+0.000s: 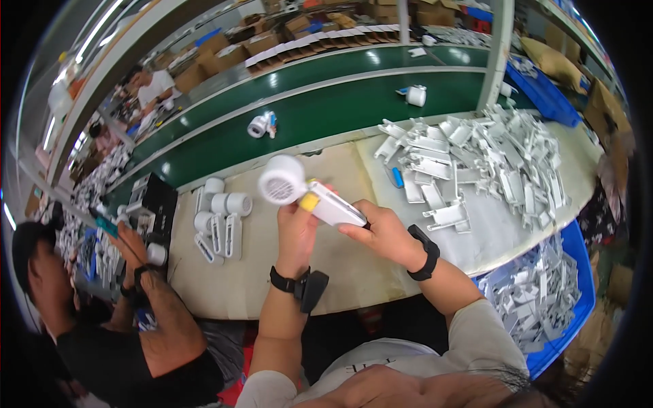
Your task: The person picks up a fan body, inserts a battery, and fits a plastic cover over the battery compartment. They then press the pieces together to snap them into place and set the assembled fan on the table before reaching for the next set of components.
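Nearest me, the right hand (381, 234) grasps the tail end of a white fan-like device (332, 205), thumb along its handle, while the left hand (297, 228) grips it near the neck, a yellow bit (309, 202) by its thumb; neither is free. I see the device held above the desk (224, 291) between them, its long axis sloping from the round head at upper left down to the right hand. Beyond, I have similar white units (232, 234) to the left, white shells (520, 160) heaped to the right, then a green conveyor (326, 103).
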{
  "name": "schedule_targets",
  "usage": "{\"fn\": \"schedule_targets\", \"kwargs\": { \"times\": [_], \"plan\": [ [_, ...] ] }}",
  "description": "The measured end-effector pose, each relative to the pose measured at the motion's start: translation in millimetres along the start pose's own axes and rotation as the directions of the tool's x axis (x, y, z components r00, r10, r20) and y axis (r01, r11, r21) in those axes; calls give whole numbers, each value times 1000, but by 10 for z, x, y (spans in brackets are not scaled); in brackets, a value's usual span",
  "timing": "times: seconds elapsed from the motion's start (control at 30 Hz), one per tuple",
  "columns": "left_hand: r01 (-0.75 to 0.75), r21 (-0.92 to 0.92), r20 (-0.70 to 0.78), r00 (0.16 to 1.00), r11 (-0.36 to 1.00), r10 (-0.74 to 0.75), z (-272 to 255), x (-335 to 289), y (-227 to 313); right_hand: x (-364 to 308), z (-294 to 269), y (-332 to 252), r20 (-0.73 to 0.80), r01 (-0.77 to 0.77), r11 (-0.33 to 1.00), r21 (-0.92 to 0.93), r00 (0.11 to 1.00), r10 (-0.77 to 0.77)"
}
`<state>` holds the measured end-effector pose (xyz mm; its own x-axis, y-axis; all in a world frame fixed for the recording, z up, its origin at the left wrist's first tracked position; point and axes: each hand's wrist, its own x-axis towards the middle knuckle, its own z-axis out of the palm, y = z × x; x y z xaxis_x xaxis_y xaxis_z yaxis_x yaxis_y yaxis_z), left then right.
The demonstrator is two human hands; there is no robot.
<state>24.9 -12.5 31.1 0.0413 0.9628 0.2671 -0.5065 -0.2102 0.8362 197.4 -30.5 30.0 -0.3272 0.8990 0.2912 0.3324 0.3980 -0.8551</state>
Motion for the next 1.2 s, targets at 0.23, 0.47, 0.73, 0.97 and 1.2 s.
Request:
{"fn": "schedule_targets", "kwargs": {
  "times": [0.23,0.47,0.73,0.97,1.2],
  "plan": [
    [39,999,-39,999,5,20,-659,-105,191,-103,7,69,103,74,972,-221,993,-52],
    [38,853,24,993,-521,112,-1305,-276,405,-166,-137,-535,235,390,795,465,811,-535],
    [-159,939,151,987,-306,-51,-908,1417,544,145,40,-762,-20,740,130,660,190,-982],
    [-180,676,178,981,-715,-79,-2226,2766,-98,89,-347,-438,187,393,641,659,740,-646],
    [439,852,-298,855,-286,425,-2790,3095,-435,119,-322,75,113,139,466,874,875,-471]
  ]
}}
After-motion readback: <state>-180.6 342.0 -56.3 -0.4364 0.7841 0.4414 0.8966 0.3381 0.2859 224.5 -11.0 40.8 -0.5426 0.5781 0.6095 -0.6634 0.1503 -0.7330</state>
